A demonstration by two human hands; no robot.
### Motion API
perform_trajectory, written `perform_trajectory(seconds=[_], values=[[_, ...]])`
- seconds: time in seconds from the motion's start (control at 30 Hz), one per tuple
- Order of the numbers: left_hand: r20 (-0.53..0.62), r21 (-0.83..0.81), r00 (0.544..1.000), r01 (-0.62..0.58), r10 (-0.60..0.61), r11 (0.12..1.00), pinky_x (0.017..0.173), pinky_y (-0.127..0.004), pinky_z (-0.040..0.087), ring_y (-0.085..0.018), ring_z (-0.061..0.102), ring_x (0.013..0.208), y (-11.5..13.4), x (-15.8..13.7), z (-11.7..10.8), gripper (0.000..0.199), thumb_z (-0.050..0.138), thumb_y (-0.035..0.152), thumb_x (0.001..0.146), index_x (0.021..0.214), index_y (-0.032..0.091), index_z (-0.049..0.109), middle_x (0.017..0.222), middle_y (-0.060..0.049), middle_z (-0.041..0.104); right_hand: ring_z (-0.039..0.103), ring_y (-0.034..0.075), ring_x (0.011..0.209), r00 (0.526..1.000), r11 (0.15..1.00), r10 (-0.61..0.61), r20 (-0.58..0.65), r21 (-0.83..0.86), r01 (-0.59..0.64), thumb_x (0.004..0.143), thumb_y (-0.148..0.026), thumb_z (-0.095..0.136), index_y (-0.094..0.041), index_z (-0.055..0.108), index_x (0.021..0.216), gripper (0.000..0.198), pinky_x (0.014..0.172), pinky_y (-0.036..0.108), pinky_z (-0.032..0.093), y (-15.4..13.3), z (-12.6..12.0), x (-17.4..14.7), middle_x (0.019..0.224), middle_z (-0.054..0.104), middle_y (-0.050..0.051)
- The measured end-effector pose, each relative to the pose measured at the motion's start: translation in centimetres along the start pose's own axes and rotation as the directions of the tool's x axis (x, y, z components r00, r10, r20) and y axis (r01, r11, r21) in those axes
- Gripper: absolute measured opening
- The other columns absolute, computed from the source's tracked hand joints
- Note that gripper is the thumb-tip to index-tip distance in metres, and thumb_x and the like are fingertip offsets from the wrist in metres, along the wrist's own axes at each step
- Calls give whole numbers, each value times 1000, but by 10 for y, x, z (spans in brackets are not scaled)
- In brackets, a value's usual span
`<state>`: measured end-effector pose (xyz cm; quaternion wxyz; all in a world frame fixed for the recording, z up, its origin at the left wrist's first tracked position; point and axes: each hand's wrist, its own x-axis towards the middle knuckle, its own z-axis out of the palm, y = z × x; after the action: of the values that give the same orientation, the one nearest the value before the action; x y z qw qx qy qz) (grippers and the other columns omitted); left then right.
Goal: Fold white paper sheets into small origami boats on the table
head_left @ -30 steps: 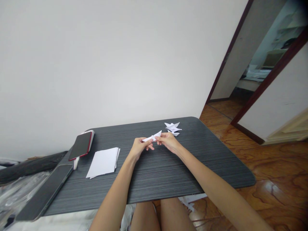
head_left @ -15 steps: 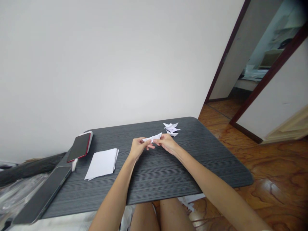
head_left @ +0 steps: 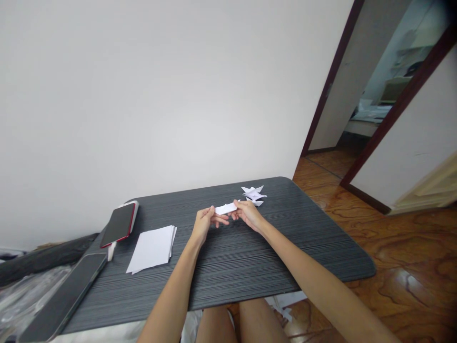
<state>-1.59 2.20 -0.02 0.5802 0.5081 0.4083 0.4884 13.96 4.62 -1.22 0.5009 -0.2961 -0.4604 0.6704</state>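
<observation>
A small folded white paper boat (head_left: 225, 208) is held up between both hands above the table. My left hand (head_left: 206, 222) pinches its left end between thumb and fingers, the other fingers stretched beneath it. At the right end my right hand (head_left: 249, 214) grips the paper the same way, thumb on top. The fingers cover both tips of the folded piece. Just behind my right hand lie several finished paper boats (head_left: 253, 194), close together on the dark table (head_left: 250, 267).
Left of my hands lies a stack of white paper sheets (head_left: 152, 248). A tablet with a red edge (head_left: 119, 224) leans on a white stand at the far left, and a long dark panel (head_left: 67, 295) lies nearer. White paper scraps (head_left: 285, 302) show below the table's front edge.
The paper boat has turned in my fingers, so a flatter, longer side now faces me. Both hands have shifted their grip toward its ends. The view has tilted slightly.
</observation>
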Motion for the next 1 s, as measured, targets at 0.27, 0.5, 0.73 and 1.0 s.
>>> perform_trajectory(seconds=[0.27, 0.5, 0.73, 1.0], values=[[35, 105, 998, 47, -51, 993, 36, -19, 33, -14, 58, 43, 1, -3, 5, 28, 62, 33, 66, 65, 6, 57, 54, -10, 64, 45, 5, 35, 999, 976, -41, 2, -212, 40, 72, -42, 54, -10, 58, 64, 33, 37, 18, 28, 6, 0, -1, 51, 59, 2], [97, 135, 994, 30, -43, 990, 34, -18, 33, -13, 58, 43, -1, -4, 6, 27, 61, 33, 66, 65, 7, 58, 57, -7, 62, 47, 5, 35, 996, 956, -60, 69, -283, 77, 66, -34, 61, -11, 56, 68, 24, 36, 17, 28, -2, 5, -5, 49, 57, -1], [98, 160, 995, 0, -16, 987, 32, -17, 30, -10, 53, 37, -5, -4, 5, 28, 57, 33, 68, 60, 6, 57, 50, -6, 59, 44, 5, 33, 988, 917, -96, 122, -374, 135, 69, -34, 57, -12, 54, 68, 23, 35, 18, 30, 0, 10, -6, 48, 55, -3], [36, 153, 998, -57, 52, 987, 31, -18, 32, -12, 53, 38, -11, -4, 2, 27, 61, 34, 67, 75, 9, 56, 49, -2, 58, 47, 6, 36, 985, 904, -58, 164, -410, 122, 71, -34, 54, -12, 53, 69, 21, 37, 18, 30, 3, 8, -13, 48, 57, -1]])
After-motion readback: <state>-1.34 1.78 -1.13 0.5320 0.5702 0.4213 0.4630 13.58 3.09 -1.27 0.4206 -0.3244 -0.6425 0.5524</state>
